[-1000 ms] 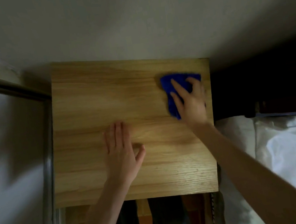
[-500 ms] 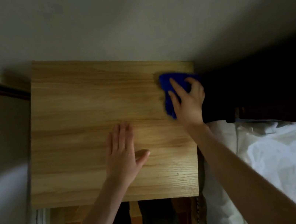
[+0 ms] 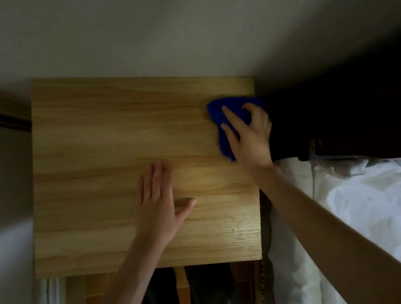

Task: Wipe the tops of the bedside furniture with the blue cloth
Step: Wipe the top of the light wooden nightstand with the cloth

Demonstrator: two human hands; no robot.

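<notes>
Blue cloth (image 3: 216, 115) is pressed onto the nightstand top (image 3: 114, 144) by the right hand (image 3: 250, 138), fingers spread. Left hand (image 3: 157, 203) is laid flat; bedding (image 3: 386, 201) is seen lower right.

My left hand (image 3: 159, 203) lies flat, palm down on the tabletop (image 3: 102, 154), fingers (image 3: 156, 177) straight and together, thumb out to the right. My right arm is stretched further forward. My right hand (image 3: 249, 136) is palm down on the blue cloth (image 3: 220, 117), fingers spread, slightly bent, pressing.
</notes>
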